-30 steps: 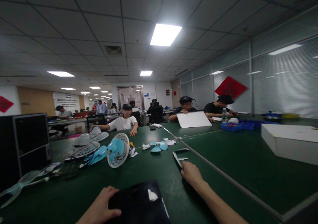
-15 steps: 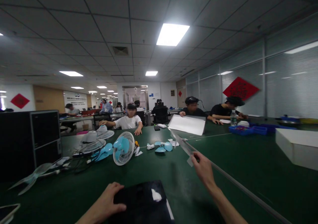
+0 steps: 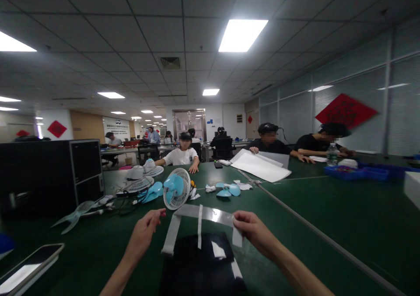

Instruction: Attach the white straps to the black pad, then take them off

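A clear plastic strip (image 3: 206, 213) with white bands hangs bent in the air above the green table. My right hand (image 3: 251, 230) pinches its right end. Near the strip's left corner is my left hand (image 3: 149, 226), fingers curled and thumb close to them; whether they touch the strip or hold anything is too small to tell. The strip's left part droops towards a glossy black flat object (image 3: 200, 269), which lies on the table between my forearms with white patches on its surface.
Beyond my hands are a small fan (image 3: 177, 188), blue fan blades (image 3: 227, 190) and cables. A black computer case (image 3: 87, 169) stands left, a phone (image 3: 29, 265) lies front left. Across the table a person holds a white sheet (image 3: 262, 165); a blue tray (image 3: 356, 172) sits right.
My left hand has left the black object and risen towards the strip. My right hand has come lower and nearer with the strip, now stretched sideways. The view has turned slightly left.
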`<state>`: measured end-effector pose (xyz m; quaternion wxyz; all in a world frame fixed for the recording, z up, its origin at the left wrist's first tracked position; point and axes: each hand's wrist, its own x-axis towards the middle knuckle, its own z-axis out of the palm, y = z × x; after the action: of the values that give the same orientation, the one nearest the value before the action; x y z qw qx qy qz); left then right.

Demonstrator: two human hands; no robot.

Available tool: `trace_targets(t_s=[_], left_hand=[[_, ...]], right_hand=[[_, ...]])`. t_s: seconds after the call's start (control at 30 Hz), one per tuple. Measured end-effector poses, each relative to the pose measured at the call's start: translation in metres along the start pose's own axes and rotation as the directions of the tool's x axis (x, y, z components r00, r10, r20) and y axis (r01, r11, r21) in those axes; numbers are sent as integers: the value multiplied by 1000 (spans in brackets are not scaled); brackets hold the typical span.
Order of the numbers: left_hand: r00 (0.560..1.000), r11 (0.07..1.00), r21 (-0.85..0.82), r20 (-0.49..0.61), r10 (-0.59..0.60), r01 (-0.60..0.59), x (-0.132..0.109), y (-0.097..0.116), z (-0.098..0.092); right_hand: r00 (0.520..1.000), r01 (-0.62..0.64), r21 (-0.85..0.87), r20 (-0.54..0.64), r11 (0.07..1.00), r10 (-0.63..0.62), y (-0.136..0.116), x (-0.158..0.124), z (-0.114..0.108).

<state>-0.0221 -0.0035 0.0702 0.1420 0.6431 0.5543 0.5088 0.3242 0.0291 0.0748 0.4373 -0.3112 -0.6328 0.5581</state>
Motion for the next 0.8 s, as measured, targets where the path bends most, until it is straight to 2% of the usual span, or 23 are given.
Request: trace_targets(t_s=[0.1,0.27,0.43,0.53,0.63,0.8], left_hand=[[988,995,-59,142,-67,76,-3,9,2],[957,989,-64,269,-112,133,-8,19,5],[869,962,-126,468,-157,242,-11,17,3],[818,924,-198,550,-171,326,-13,11,4],[740,880,-206,639,-210,427,-17,3,6],[533,863,-42,801,-272,504,-22,-12,14]], right_hand=[[996,-40,13,75,999,39,4,2,10],[992,-81,-15,99,997,82,16,5,14],[985,-147,-11,90,989,147,21,2,14],[972,-212,5,101,977,210,23,-3,14],[961,-252,-23,110,967,253,26,-10,12],[935,-298,-216,132,930,330,32,-20,6]])
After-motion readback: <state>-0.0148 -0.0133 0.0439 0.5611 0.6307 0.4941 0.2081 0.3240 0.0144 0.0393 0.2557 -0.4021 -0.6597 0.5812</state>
